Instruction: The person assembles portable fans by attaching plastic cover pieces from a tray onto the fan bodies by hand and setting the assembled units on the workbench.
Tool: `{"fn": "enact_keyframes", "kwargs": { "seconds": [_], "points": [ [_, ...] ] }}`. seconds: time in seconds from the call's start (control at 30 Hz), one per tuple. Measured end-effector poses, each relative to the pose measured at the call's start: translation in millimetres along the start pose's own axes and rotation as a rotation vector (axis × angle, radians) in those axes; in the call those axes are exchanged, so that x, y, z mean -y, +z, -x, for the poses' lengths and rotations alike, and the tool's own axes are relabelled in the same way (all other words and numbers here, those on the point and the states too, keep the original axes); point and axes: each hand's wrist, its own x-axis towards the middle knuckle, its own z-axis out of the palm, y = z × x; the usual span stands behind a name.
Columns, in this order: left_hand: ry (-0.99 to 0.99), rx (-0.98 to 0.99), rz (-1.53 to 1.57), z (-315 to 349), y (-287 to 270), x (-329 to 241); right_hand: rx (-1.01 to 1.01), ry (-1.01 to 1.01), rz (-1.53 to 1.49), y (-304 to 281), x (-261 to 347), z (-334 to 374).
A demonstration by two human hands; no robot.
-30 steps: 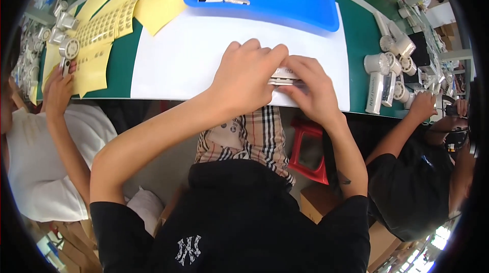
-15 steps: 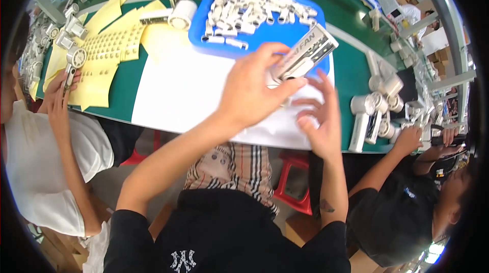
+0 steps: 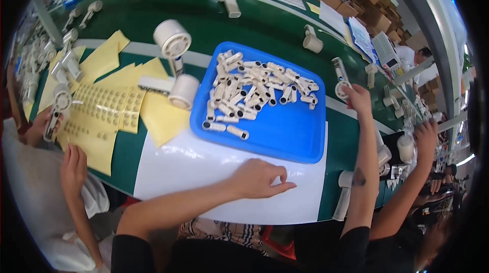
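My left hand (image 3: 260, 178) hovers over a large white sheet (image 3: 178, 171), its thumb and index finger apart with nothing between them. Far out to the right, my right hand (image 3: 358, 98) grips the round head of a white handheld fan (image 3: 338, 70) on the green belt; its handle points away from me. A blue tray (image 3: 290, 138) rests at the sheet's far edge and contains many small white parts (image 3: 237, 100) with dark ends. Left of the tray are two more handheld fans, one upright (image 3: 172, 38) and one lying down (image 3: 184, 91).
Yellow sticker sheets (image 3: 104, 110) spread to the left, where a co-worker's hand (image 3: 48, 122) holds a fan. On the right, another person's arm (image 3: 407, 181) reaches across beside mine. Further fans (image 3: 230, 4) lie along the green belt. A fan (image 3: 344, 196) lies near the right front edge.
A fan was in my left hand above the sheet; that hand is now free and lower. My right hand has reached far right onto a fan on the belt. The view has tilted upward.
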Motion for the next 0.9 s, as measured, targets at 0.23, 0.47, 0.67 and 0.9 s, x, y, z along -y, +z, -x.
{"fn": "enact_keyframes", "kwargs": {
  "seconds": [0.23, 0.47, 0.67, 0.9],
  "points": [
    [-0.077, 0.128, 0.067, -8, 1, -4, -0.401, -0.384, 0.005, 30, -45, -106],
    [-0.047, -0.025, 0.019, -4, -2, -1, 0.078, -0.341, 0.602, 3, 29, 65],
    [-0.012, -0.009, -0.054, -6, 1, 4, -0.260, -0.067, 0.696, -43, -15, 257],
    [0.038, -0.028, 0.025, -4, -5, -21, -0.287, -0.068, 0.574, -29, -77, 320]
  ]
}}
